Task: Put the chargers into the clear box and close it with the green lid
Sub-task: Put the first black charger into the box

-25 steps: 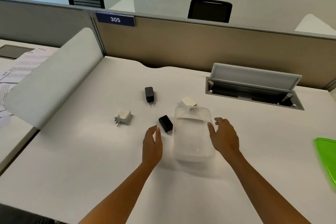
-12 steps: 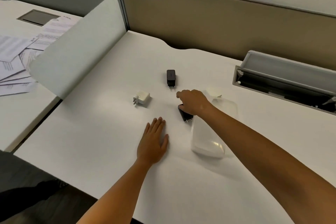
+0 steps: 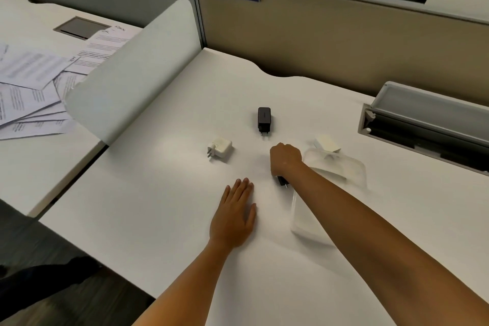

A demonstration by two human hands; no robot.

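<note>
Now we work at the white desk point(image 3: 158, 219), and the clear box point(image 3: 312, 225) lies just right of our right forearm, its mouth up so chargers can drop straight in. Our left hand point(image 3: 234, 216) rests flat and open on the desk, fingers spread, probably to steady us. Our right hand point(image 3: 285, 160) is curled down over the small black charger point(image 3: 282, 181) just left of the box (only its prong end shows beneath the wrist). Beyond that hand lies the other black charger point(image 3: 264, 119); the white charger point(image 3: 221, 149) sits ahead of the left hand, and a pale charger point(image 3: 328, 144) touches the box's far end. No green lid is in sight.
</note>
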